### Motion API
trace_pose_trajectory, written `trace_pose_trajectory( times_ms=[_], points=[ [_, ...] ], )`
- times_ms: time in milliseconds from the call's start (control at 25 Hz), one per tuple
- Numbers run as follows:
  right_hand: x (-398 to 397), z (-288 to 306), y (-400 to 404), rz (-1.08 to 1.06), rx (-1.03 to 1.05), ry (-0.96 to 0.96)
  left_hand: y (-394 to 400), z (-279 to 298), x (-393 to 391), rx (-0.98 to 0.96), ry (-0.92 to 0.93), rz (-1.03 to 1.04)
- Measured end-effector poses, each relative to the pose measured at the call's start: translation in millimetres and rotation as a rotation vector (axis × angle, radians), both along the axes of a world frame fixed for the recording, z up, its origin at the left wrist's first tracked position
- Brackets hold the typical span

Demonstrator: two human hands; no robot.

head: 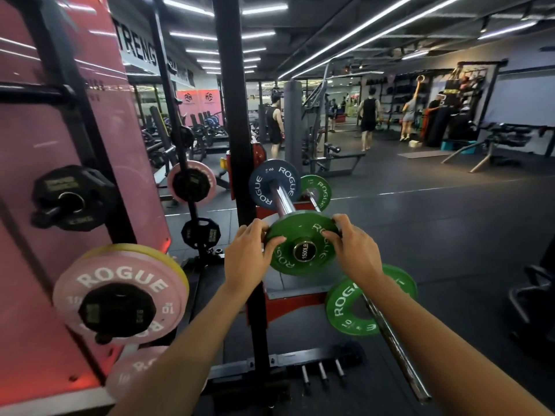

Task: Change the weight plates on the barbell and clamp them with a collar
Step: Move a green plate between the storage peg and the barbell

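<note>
— Position of green plate (pixel 301 243)?
— Seated on the very end of the bar sleeve (pixel 283 201), end cap marked 1500LB showing through the centre hole. Directly between both hands.
— Left hand (pixel 250 253)?
— Gripping the plate's left rim, fingers curled over the edge, thumb across the face.
— Right hand (pixel 351 246)?
— Gripping the right rim likewise, fingers wrapped behind, thumb on the face near the lettering.
— Further along the sleeve?
— Blue plate (pixel 274 188) seated deeper in, well apart from the green one, bare chrome between them.
— Surroundings?
— Second green plate (pixel 348 307) lower right, on another bar (pixel 399 358) lying near the floor. Pink plate (pixel 120 292) stored on a peg at left, black upright (pixel 237 115) just left of the blue plate. Collar: not identifiable.
</note>
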State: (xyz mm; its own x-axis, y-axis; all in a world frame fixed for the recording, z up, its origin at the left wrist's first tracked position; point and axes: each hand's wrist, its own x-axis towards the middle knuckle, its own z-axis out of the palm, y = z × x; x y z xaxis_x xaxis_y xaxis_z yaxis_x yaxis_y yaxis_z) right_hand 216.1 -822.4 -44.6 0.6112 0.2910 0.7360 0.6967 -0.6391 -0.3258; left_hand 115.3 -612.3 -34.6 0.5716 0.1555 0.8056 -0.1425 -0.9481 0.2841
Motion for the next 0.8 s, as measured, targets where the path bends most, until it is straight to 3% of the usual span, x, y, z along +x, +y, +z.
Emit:
trace_pose_trajectory(
  times_ms=[480, 800],
  points=[
    [38.8, 0.8, 7.9, 0.083, -0.047, 0.060, 10.1, -12.4, 26.2, -0.020, 0.043, 0.126],
    [104.4, -0.2, 47.5, 0.081, -0.031, 0.101, 42.8, -26.0, 96.8, -0.091, 0.067, 0.175]
  ],
)
